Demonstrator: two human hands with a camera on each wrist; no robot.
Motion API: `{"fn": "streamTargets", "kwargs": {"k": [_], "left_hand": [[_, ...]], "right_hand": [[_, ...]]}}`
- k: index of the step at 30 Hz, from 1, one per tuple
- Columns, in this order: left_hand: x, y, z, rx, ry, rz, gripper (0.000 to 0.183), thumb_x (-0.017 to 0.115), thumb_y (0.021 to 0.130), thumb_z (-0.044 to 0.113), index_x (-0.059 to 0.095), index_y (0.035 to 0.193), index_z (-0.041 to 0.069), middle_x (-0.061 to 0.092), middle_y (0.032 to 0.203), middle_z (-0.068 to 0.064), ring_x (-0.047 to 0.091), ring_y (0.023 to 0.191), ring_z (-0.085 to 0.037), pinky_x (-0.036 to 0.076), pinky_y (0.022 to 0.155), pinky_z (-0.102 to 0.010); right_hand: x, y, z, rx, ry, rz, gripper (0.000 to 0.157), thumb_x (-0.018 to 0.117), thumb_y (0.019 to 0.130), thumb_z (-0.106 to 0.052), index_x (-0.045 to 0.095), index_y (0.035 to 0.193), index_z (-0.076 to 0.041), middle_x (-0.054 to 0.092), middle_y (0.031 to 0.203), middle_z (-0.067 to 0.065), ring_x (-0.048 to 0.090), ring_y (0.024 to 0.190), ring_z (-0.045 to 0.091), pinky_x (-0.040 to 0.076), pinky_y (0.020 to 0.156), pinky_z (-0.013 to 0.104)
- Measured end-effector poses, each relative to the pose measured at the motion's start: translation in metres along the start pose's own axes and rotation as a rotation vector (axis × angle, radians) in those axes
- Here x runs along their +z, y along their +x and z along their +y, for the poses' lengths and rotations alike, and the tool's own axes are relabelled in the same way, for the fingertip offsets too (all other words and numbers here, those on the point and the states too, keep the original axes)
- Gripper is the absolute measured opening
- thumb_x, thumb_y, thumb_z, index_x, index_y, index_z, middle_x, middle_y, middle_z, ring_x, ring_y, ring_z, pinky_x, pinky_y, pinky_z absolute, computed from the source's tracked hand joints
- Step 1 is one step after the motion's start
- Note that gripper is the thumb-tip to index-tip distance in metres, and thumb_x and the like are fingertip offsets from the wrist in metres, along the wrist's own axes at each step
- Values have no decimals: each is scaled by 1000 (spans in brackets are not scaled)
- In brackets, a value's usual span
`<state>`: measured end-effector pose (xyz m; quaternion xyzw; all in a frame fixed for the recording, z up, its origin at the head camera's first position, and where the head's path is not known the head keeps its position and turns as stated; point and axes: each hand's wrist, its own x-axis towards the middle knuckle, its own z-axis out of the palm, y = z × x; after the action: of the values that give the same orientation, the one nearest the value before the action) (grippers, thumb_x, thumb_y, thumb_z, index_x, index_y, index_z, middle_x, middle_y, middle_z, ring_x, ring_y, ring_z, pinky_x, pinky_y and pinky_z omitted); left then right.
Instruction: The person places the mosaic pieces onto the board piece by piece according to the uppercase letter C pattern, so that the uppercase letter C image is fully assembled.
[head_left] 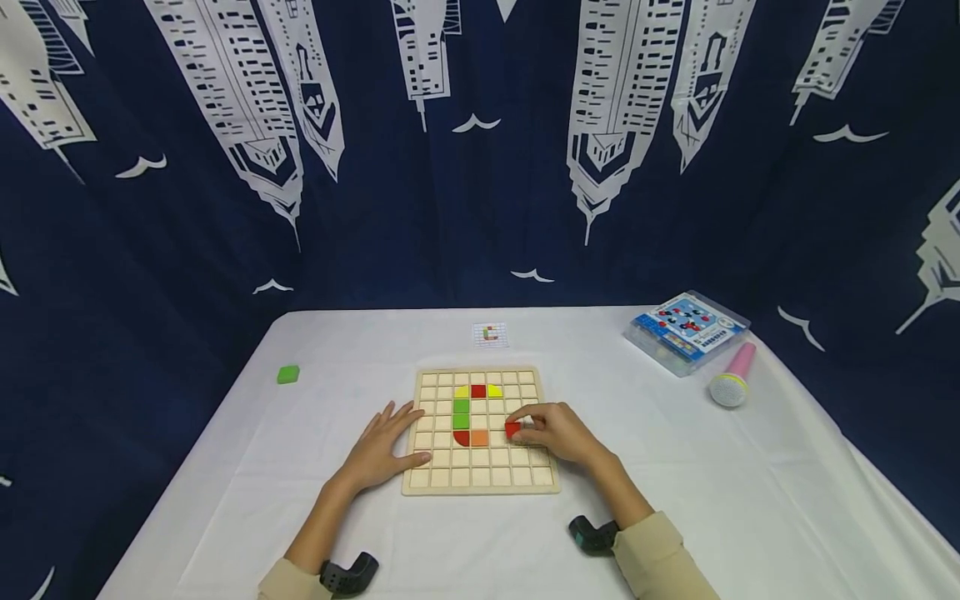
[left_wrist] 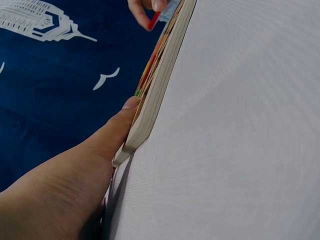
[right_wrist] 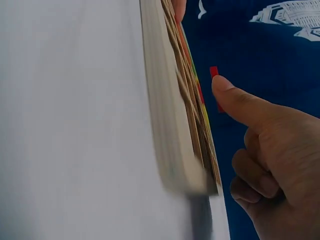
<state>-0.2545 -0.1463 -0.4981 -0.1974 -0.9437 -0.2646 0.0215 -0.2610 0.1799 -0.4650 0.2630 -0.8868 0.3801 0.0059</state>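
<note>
A wooden grid board (head_left: 480,479) lies on the table with small coloured pieces in its cells. The top row of these has a red square (head_left: 478,391) between two yellow rounded pieces (head_left: 461,392). Green squares (head_left: 461,406) run down the left, above a dark red rounded piece (head_left: 462,438) and an orange square (head_left: 479,437). My left hand (head_left: 378,448) rests on the board's left edge, fingers spread. Between thumb and fingertips, my right hand (head_left: 558,431) pinches a red piece (right_wrist: 214,71), held just above the board's surface, right of the orange square.
A small pattern card (head_left: 491,335) lies behind the board. At the back right are a clear plastic case (head_left: 686,332) with a blue label and a pink toy microphone (head_left: 735,377). A green piece (head_left: 288,374) sits at the left of the white-covered table (head_left: 465,550).
</note>
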Motion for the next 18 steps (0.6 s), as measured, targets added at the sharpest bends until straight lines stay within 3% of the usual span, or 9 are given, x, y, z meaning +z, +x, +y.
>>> {"fn": "streamTargets", "kwargs": {"k": [7,18], "left_hand": [[3,2,0,11,7,15,81,64,75,61,42,140,18,29,148,-7,13,138,-33,9,111,-49],[1,3,-1,9,13,-7,82,62,75,63,41,140,18,27,149,-7,11,139,-32,8,111,-49]], "right_hand": [[17,12,-2,24,-45,-52,20,72,80,-26,71,100,-20,33,49,-9,24,46,4,22,45,18],[20,11,-5,13,-69,-34,21,74,79,-29,71,99,-22,32,48,-10,25,45,3,21,45,18]]}}
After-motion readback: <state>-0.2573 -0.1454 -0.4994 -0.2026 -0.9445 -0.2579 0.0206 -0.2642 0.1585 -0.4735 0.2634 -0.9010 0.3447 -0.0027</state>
